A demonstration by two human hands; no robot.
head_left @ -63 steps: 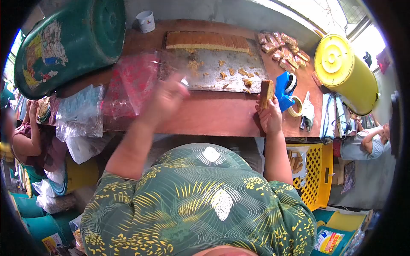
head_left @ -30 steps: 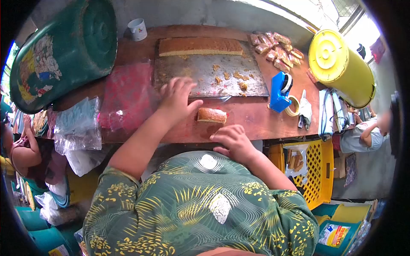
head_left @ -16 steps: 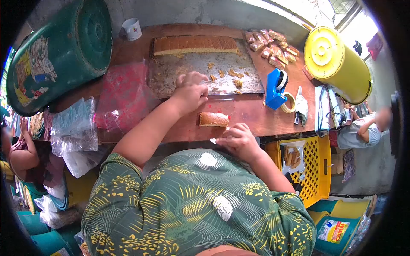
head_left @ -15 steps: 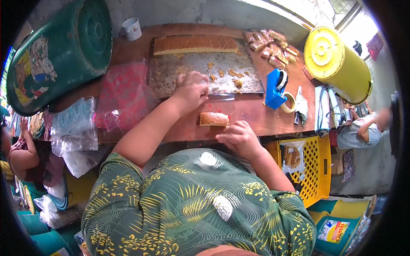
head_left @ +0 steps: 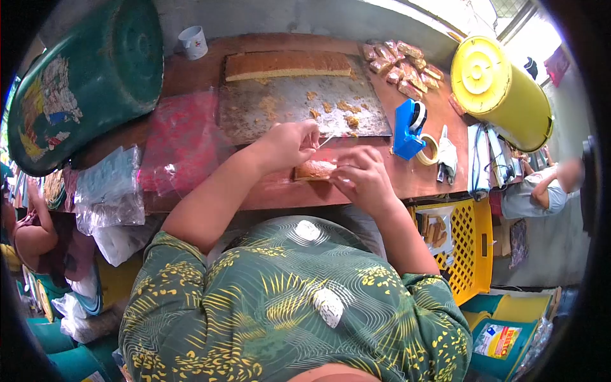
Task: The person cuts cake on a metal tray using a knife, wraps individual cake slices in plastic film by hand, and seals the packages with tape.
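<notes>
A slice of brown cake (head_left: 312, 170) lies near the table's front edge, with clear, red-printed plastic showing around it. My left hand (head_left: 296, 144) is just above and left of the slice, its fingers pinched on the clear wrapper, an edge of which shows as a pale line by the fingertips. My right hand (head_left: 365, 175) is at the slice's right end, fingers bent and pressed together; what they hold, if anything, is hidden. Behind them, a metal tray (head_left: 254, 121) carries a long cut cake (head_left: 286, 64) and crumbs. Red-printed plastic sheets (head_left: 178, 143) lie left of the tray.
Wrapped slices (head_left: 404, 67) are piled back right, near a yellow bucket (head_left: 509, 86). A blue tape dispenser (head_left: 405, 130) and tape roll (head_left: 429, 150) stand right. A green bin (head_left: 95, 83), white mug (head_left: 193, 42) and clear bags (head_left: 108, 188) are left. People sit at both sides.
My right hand has moved up to the right end of the slice. My left hand has shifted slightly right and down, closer to it. Earlier, the slice was carried from the right to the wrapper.
</notes>
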